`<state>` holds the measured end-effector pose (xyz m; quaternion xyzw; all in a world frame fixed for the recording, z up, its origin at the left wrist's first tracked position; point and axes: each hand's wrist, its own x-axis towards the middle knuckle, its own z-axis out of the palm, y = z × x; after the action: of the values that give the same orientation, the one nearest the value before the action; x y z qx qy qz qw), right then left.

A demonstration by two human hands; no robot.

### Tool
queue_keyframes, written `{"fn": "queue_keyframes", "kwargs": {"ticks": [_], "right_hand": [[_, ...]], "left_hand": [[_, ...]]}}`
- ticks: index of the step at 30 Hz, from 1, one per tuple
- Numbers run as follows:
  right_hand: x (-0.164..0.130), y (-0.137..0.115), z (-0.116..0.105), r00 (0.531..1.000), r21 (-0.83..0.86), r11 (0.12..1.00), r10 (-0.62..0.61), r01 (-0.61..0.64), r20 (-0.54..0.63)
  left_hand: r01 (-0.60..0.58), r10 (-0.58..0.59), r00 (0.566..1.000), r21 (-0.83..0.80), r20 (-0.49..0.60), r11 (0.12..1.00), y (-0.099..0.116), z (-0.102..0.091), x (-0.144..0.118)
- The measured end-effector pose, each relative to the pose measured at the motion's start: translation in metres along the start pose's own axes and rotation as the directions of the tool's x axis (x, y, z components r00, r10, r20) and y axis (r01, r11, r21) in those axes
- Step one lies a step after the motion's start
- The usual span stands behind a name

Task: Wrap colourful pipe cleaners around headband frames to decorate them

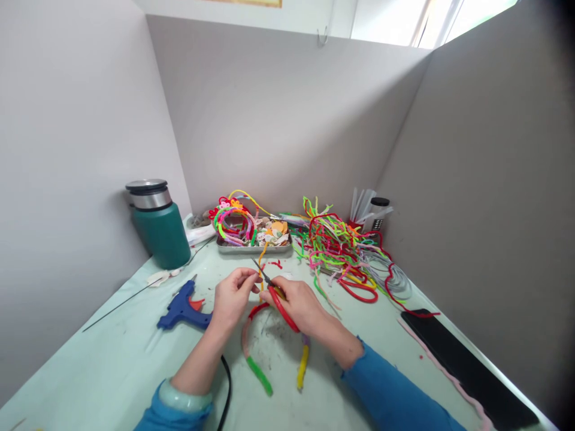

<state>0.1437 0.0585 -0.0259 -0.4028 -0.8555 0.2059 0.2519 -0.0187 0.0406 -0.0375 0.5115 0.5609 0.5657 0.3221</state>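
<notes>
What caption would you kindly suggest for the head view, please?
Left hand at an orange fuzzy stem, right hand holding red-handled metal scissors, near a multicoloured fuzzy arch.

1. The left sleeve (173,414) is blue, and its end looks a bit bunched up.
2. A round bangle (185,398) goes around the left arm, right next to the sleeve. It is pale green, thick, smooth and shiny.
3. The right sleeve (395,389) is the same blue. It is one plain colour, with soft folds and a wavy edge.
4. The left hand (231,296) is bare.
5. The right hand (303,304) is bare too, and so is its wrist.
</notes>
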Motion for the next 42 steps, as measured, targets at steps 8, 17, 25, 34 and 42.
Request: {"fn": "queue_keyframes", "kwargs": {"ticks": [8, 17, 25, 34, 42], "right_hand": [[0.003, 0.003, -0.016, 0.992, 0.087, 0.991, 0.109, -0.103, -0.071], [0.0, -0.004, -0.011, 0.988, 0.692, 0.707, 0.136, -0.15, 0.076], [-0.004, -0.028, 0.021, 0.968, 0.785, 0.567, 0.14, -0.251, 0.208], [-0.001, -0.028, 0.021, 0.956, 0.799, 0.541, 0.259, -0.262, 0.138], [0.004, -0.008, -0.008, 0.948, 0.643, 0.743, 0.307, -0.186, -0.08]], "left_hand": [[-0.101, 0.096, 0.992, -0.059, -0.079, 0.993, 0.006, -0.003, -0.001], [-0.287, 0.125, 0.956, -0.754, -0.265, 0.591, 0.028, -0.033, 0.005], [-0.157, 0.107, 0.987, -0.847, -0.119, 0.508, 0.03, -0.013, -0.004], [-0.158, 0.032, 0.983, -0.738, -0.182, 0.656, 0.02, -0.012, -0.001], [-0.452, 0.531, 0.821, 0.328, -0.209, 0.829, 0.019, -0.01, -0.007]]}}
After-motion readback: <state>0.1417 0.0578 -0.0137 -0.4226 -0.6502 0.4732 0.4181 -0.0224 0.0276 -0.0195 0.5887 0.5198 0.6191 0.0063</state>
